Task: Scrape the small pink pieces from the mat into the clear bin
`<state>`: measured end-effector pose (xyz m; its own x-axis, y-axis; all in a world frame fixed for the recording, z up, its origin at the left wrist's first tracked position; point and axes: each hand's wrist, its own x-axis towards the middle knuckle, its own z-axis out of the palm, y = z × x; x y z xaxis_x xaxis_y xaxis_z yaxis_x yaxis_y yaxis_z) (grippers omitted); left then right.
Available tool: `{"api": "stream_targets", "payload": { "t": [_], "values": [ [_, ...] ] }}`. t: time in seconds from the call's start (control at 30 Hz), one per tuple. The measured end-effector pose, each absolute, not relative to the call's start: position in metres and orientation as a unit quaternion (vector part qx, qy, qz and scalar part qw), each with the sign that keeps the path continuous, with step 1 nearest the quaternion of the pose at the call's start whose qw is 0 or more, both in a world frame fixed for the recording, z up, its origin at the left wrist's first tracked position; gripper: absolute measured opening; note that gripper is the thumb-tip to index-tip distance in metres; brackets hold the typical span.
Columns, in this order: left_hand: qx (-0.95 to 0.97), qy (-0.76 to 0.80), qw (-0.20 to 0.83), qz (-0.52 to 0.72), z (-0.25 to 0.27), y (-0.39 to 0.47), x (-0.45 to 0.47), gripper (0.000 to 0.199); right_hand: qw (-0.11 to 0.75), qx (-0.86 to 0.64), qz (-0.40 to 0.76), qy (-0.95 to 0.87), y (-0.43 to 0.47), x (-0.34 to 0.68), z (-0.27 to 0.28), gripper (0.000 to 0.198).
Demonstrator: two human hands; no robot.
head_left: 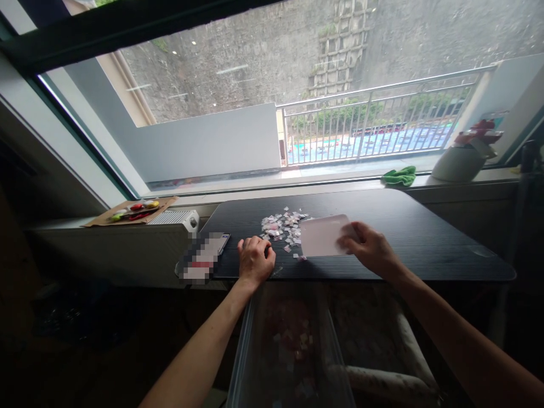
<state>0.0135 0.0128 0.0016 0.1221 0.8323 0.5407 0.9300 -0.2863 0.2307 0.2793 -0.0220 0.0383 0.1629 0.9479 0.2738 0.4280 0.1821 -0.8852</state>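
Note:
A pale, flat rectangular card (323,235) with rounded corners is pinched in my right hand (368,246), whose fingertips are slightly blurred. The card's left edge meets a loose heap of small white and pinkish flakes (278,225) on the dark tabletop (408,226). My left hand (256,258) rests at the table's near edge, just below and left of the heap. Its fingers are curled downward, which hides whatever may be under them. Beneath the near edge stands a clear plastic bin (335,351) with similar flakes inside.
A phone (206,255), partly pixelated, lies at the table's left end. On the left ledge, small colourful items (138,209) sit on brown cardboard (96,218). A green cloth (399,176) and a whitish rounded container (457,164) are on the windowsill. Under the table runs a pale bar (386,378).

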Motion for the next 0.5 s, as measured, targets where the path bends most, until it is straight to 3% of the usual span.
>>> {"api": "stream_targets", "payload": {
  "t": [0.5],
  "values": [
    [-0.745,-0.591,0.083,-0.298,0.0009,0.0135,0.0131,0.013,0.474,-0.630,0.185,-0.587,-0.0330,0.2917,0.0459,0.024]
  ]
}}
